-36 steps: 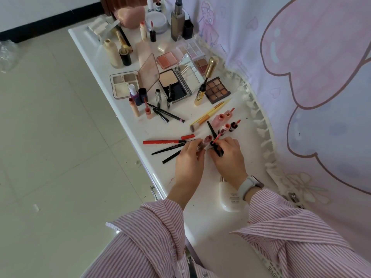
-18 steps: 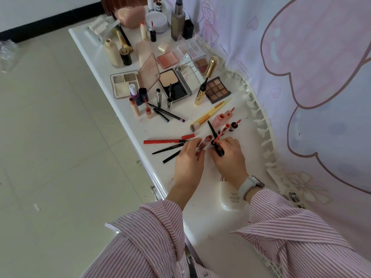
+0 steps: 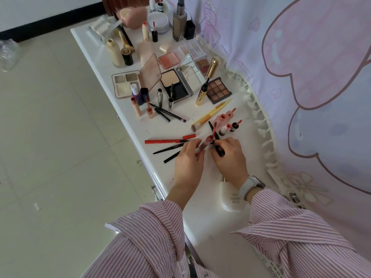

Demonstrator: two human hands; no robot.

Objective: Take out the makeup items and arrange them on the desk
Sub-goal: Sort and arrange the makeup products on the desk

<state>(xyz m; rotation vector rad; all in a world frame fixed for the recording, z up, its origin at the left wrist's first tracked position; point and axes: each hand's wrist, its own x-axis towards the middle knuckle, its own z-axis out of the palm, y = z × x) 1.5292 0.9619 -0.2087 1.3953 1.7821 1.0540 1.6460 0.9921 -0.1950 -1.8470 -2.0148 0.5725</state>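
Nearly done: palettes (image 3: 128,82), pencils (image 3: 167,141) already laid out on desk (image 3: 210,227). Left hand (image 3: 187,161) pinching gloss tube (image 3: 206,141), right hand (image 3: 228,155) gripping its wand cap (image 3: 219,151); only this piece left to place.

Both hands meet over the white desk (image 3: 210,233). The left hand (image 3: 187,157) pinches a red lip gloss tube (image 3: 206,141), tilted up; the right hand (image 3: 228,155) grips its black cap (image 3: 219,151), wand (image 3: 213,128) pointing away. Red eyeliner pencil (image 3: 166,141) lies just left, yellow brush (image 3: 210,114) beyond, white bottle (image 3: 230,199) beneath the right wrist.
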